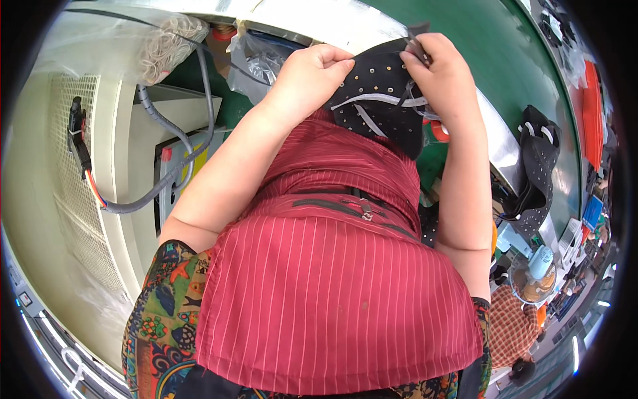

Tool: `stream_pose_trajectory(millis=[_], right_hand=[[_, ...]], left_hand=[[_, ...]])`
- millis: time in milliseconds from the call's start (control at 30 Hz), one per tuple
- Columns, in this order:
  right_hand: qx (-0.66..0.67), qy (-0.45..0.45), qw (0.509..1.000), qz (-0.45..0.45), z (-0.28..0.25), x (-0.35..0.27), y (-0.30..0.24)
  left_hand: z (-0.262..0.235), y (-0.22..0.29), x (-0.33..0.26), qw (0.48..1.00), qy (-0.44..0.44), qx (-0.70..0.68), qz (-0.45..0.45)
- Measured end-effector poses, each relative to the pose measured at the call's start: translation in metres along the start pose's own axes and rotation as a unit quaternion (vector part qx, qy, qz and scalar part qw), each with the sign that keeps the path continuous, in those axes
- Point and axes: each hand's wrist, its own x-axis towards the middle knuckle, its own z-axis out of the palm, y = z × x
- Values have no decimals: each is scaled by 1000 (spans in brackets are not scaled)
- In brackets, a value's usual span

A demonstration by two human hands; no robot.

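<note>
A black piece of material (379, 73) dotted with small metal eyelets or studs hangs in front of me, partly over my lap. Pale grey strips (372, 98) cross its surface. My left hand (309, 80) pinches its upper left edge between thumb and forefinger. At its upper right corner, my right hand (440, 76) is closed, thumb against fingers, with a dark thin bit showing at the tips. Whether that bit is part of the same piece, I cannot tell. The lower end of the material dips down beside my red striped apron (345, 286).
To the left stands a pale machine housing (109, 133) with a grey cable (206, 100). A bag of beige cords or bands (174, 50) lies at the upper left. Another dotted black piece (535, 166) rests on the green table (492, 60). A blue fan (539, 266) and a person in checks (512, 322) are at the right.
</note>
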Motion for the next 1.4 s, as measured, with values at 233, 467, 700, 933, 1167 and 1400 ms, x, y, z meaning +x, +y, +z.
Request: stream_pose_trajectory(millis=[233,467,700,933,1167,1400], right_hand=[[113,-86,987,70,-22,3,-12],[262,-134,938,183,-9,21,0],[245,-95,946,191,8,21,5],[153,-61,973,163,13,19,-12],[110,-32,986,121,21,14,-15],[61,-27,993,101,24,16,-16]], left_hand=[[1,-8,6,999,-19,-39,-19],[-7,-3,7,992,-62,-82,-74],[-12,-3,6,990,-83,-96,-66],[-17,-11,5,991,-92,-75,-68],[-21,-14,5,990,-97,-73,-65],[-22,-15,6,990,-100,-77,-63]])
